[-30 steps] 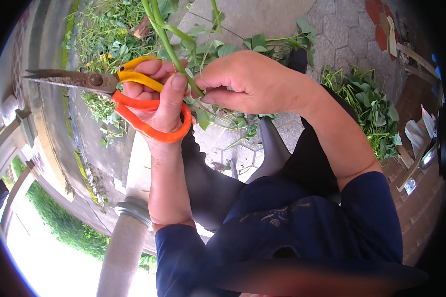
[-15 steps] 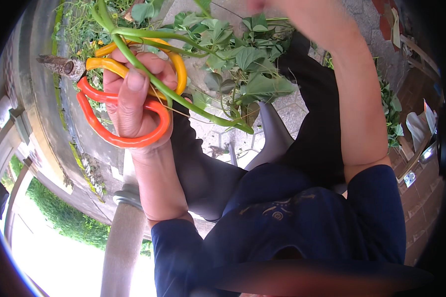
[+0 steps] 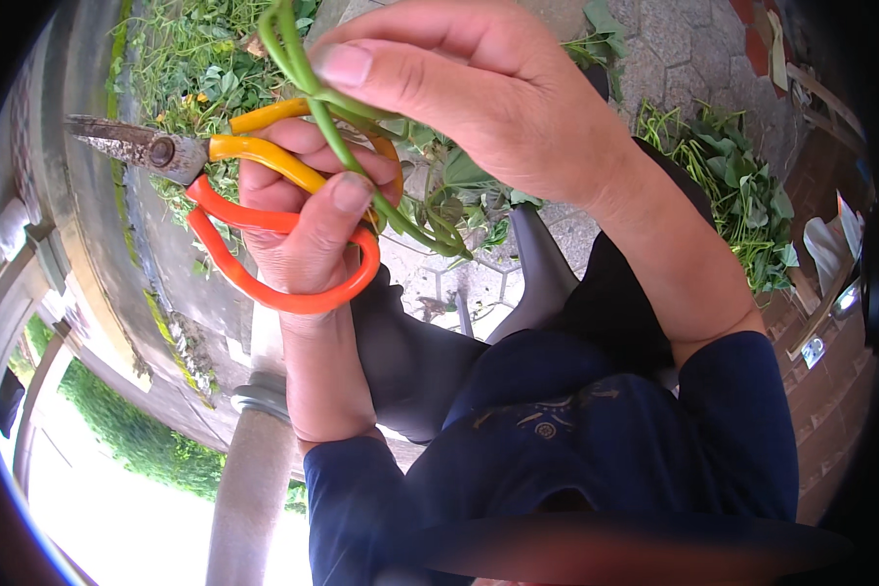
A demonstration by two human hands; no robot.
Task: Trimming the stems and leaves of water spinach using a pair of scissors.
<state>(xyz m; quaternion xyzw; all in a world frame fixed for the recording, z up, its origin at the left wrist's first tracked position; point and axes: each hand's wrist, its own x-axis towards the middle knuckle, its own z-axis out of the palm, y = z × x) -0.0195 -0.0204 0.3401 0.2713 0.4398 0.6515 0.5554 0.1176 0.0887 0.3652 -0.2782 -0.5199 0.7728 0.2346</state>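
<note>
My left hand point(image 3: 298, 230) is closed around a pair of scissors point(image 3: 278, 291) with one yellow and one orange handle. Their rusty blades point left. Under the left thumb runs a thick green vine stem point(image 3: 334, 139), pressed against the handles, its cut-looking lower end curving toward my lap. My right hand point(image 3: 527, 122) pinches the stem near its branching joint, thumb uppermost; its other fingertips are partly hidden. Thinner green stalks rise from that joint to the top edge. Broad green leaves point(image 3: 464, 174) show below the right hand, and the hand covers part of them.
A heap of leafy stems point(image 3: 737, 190) lies on the paved ground point(image 3: 679, 59) to the right. More cut greenery point(image 3: 205, 83) is strewn at the far left. A round post point(image 3: 249, 479) stands by my left elbow.
My right hand has come down and left from the top edge and now grips the stem. The left hand, with scissors and stem, has shifted slightly right and down.
</note>
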